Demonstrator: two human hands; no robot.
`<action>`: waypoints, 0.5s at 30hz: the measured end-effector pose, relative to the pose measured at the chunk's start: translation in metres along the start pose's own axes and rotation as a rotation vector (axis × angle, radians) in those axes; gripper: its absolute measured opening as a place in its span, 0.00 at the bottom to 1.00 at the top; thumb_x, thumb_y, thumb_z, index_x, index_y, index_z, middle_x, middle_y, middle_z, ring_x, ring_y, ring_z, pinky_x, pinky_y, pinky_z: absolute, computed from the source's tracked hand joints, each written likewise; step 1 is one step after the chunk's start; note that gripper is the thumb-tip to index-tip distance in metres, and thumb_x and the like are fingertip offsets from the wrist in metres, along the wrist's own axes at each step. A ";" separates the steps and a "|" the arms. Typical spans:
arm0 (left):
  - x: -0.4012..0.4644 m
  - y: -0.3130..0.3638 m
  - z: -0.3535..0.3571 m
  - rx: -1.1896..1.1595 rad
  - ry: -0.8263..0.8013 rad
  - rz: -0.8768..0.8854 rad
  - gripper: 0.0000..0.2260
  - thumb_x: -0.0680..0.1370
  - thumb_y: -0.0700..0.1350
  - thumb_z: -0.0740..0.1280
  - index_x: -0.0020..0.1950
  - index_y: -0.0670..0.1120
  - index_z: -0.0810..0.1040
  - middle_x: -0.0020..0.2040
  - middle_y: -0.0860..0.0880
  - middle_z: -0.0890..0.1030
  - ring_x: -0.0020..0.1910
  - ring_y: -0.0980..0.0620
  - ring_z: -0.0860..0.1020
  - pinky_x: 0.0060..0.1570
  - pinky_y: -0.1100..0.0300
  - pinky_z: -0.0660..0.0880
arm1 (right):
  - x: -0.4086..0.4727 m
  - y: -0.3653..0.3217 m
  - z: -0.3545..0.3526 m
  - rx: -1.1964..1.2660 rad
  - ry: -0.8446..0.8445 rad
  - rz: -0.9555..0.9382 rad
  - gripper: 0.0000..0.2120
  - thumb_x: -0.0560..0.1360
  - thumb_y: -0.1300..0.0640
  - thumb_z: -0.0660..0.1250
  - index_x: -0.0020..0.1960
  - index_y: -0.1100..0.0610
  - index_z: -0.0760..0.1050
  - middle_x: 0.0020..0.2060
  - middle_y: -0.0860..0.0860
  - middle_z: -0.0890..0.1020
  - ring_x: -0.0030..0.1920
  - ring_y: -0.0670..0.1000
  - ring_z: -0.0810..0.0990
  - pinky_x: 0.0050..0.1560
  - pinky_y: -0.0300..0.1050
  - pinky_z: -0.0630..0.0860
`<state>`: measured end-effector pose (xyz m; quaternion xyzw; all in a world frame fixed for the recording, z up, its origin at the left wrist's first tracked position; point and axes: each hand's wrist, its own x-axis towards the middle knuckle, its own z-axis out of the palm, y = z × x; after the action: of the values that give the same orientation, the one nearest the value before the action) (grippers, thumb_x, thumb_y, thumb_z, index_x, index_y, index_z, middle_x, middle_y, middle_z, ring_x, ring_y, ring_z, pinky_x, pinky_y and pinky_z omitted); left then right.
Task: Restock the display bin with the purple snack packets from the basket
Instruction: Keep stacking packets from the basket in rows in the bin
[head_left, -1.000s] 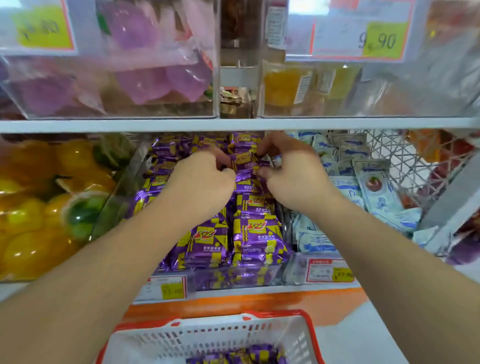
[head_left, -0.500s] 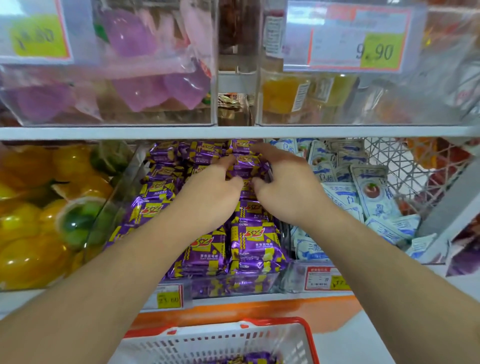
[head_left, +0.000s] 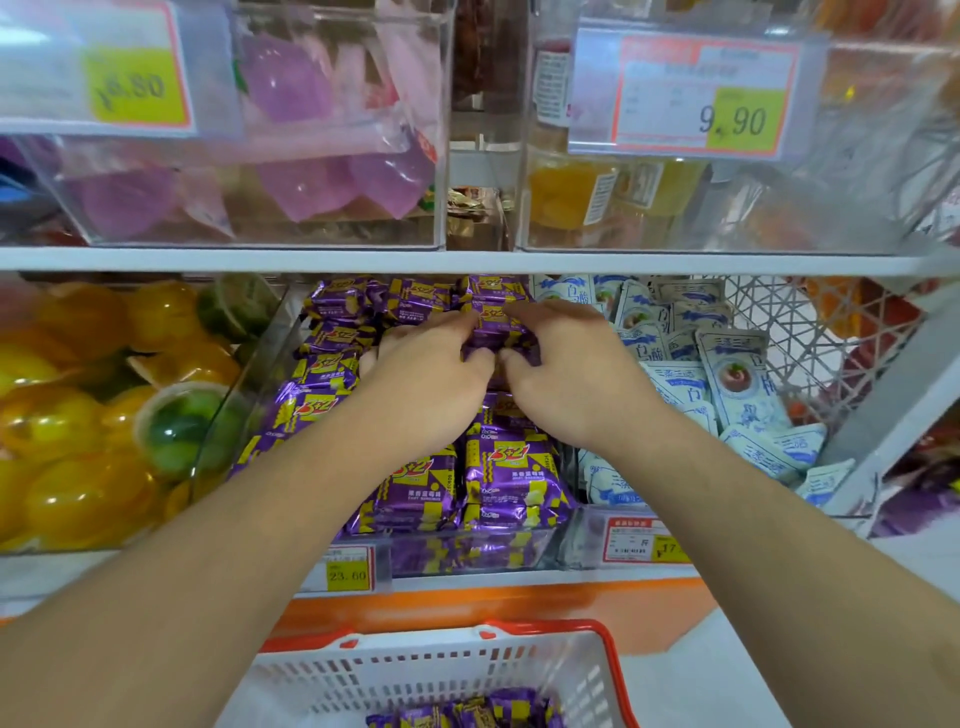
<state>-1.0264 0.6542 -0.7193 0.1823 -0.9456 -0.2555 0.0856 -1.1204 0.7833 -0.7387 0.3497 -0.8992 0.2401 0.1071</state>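
Both hands, left hand (head_left: 431, 374) and right hand (head_left: 566, 369), grip one purple foil snack packet (head_left: 493, 332) over the clear plastic display bin (head_left: 467, 553); white red-rimmed plastic basket (head_left: 415, 670) below bin holds more.

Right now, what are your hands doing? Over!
Left hand and right hand both gripping purple foil snack packets over clear plastic display bin. More in white basket. Nothing blocking.

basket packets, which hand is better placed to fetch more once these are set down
Right, marginally. Both hands grip one purple packet in the bin; the basket's remaining packets lie toward its right side, nearer the right forearm.
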 end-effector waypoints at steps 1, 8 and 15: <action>-0.006 0.000 -0.003 -0.020 0.017 0.023 0.20 0.84 0.55 0.58 0.77 0.59 0.68 0.77 0.54 0.70 0.75 0.42 0.67 0.73 0.42 0.63 | -0.003 -0.001 -0.005 0.012 0.013 0.002 0.22 0.73 0.44 0.60 0.65 0.49 0.77 0.46 0.50 0.78 0.54 0.58 0.77 0.55 0.53 0.78; -0.102 -0.014 -0.018 -0.171 0.270 0.182 0.14 0.81 0.44 0.65 0.65 0.52 0.81 0.65 0.55 0.80 0.65 0.53 0.76 0.68 0.56 0.69 | -0.082 -0.034 -0.026 0.143 0.147 -0.120 0.15 0.76 0.51 0.64 0.59 0.55 0.80 0.51 0.53 0.82 0.56 0.56 0.78 0.59 0.53 0.74; -0.237 -0.096 0.010 -0.159 0.263 0.083 0.10 0.76 0.42 0.67 0.55 0.51 0.82 0.53 0.56 0.81 0.52 0.58 0.79 0.57 0.59 0.75 | -0.197 -0.087 0.032 0.408 -0.344 -0.226 0.07 0.75 0.54 0.67 0.52 0.51 0.79 0.45 0.47 0.80 0.46 0.48 0.79 0.52 0.43 0.74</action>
<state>-0.7825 0.6733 -0.7936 0.1676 -0.9098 -0.2996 0.2331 -0.9175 0.8250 -0.8062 0.4977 -0.7925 0.3399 -0.0935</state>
